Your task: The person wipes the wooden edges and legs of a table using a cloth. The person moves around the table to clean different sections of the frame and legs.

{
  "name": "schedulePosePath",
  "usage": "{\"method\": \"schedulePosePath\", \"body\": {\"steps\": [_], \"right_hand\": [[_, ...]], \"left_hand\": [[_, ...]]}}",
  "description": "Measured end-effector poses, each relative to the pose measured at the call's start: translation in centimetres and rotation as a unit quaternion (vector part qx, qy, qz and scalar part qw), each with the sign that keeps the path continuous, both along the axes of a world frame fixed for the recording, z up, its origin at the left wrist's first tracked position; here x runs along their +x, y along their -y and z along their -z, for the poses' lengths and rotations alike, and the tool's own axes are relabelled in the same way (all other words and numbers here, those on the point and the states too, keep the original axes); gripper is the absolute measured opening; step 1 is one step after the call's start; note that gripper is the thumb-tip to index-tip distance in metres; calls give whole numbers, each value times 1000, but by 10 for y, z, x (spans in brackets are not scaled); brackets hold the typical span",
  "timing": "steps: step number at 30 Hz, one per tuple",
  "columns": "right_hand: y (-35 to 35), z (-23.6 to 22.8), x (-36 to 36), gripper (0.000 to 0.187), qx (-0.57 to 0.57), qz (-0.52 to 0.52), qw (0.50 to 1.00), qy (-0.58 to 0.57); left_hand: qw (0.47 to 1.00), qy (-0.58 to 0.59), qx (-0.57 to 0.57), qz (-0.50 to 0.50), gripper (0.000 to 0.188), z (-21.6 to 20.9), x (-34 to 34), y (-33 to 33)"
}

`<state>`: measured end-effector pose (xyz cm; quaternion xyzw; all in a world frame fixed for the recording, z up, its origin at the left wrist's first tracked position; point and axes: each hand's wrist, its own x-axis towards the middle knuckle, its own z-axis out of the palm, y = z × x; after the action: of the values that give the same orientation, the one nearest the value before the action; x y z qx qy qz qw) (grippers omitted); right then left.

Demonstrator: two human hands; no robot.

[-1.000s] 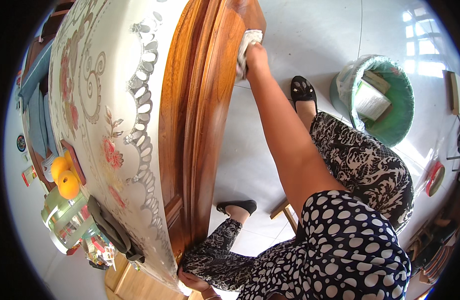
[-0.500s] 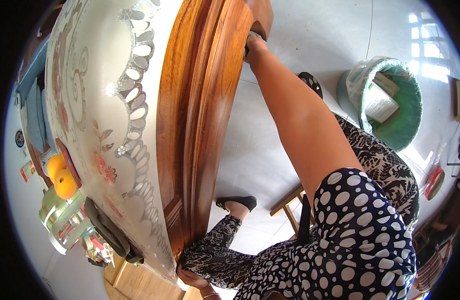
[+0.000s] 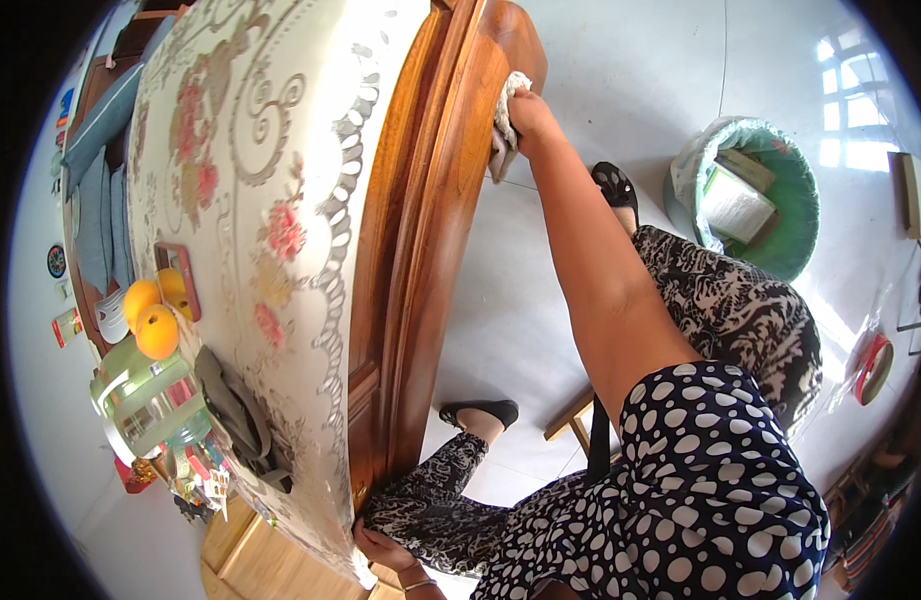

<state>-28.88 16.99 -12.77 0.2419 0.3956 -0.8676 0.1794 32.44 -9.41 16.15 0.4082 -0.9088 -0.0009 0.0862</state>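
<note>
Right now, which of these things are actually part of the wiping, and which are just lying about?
In use: cloth in the right hand; wooden table edge; left hand gripping the table's near end.

Lying about: oranges, green jug, tablecloth, green bin, stool.

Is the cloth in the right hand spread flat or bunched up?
Bunched up. The white cloth sits crumpled under the right hand against the wooden table edge, with a loose end hanging below.
</note>
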Motion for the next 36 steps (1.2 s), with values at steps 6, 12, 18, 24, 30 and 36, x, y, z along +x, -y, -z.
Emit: {"method": "schedulePosePath", "body": {"steps": [6, 12, 18, 24, 30, 36], "right_hand": [[-8, -28, 29, 42, 159, -62, 983, -63], [-8, -37, 51, 45, 345, -57, 936, -39], [15, -86, 87, 31, 553, -11, 823, -131], [43, -142, 181, 26, 509, -77, 806, -292], [85, -136, 295, 22, 415, -237, 808, -344], [112, -127, 340, 32, 279, -271, 865, -318]], "left_hand": [[999, -30, -10, 17, 33, 3, 3, 2], [997, -48, -31, 58, 29, 6, 7, 7], [996, -81, -24, 40, 30, 9, 15, -2], [990, -116, -44, 69, 26, 12, 29, 3], [992, -117, -28, 47, 26, 10, 32, 0], [993, -98, -36, 55, 24, 11, 21, -2]]}}
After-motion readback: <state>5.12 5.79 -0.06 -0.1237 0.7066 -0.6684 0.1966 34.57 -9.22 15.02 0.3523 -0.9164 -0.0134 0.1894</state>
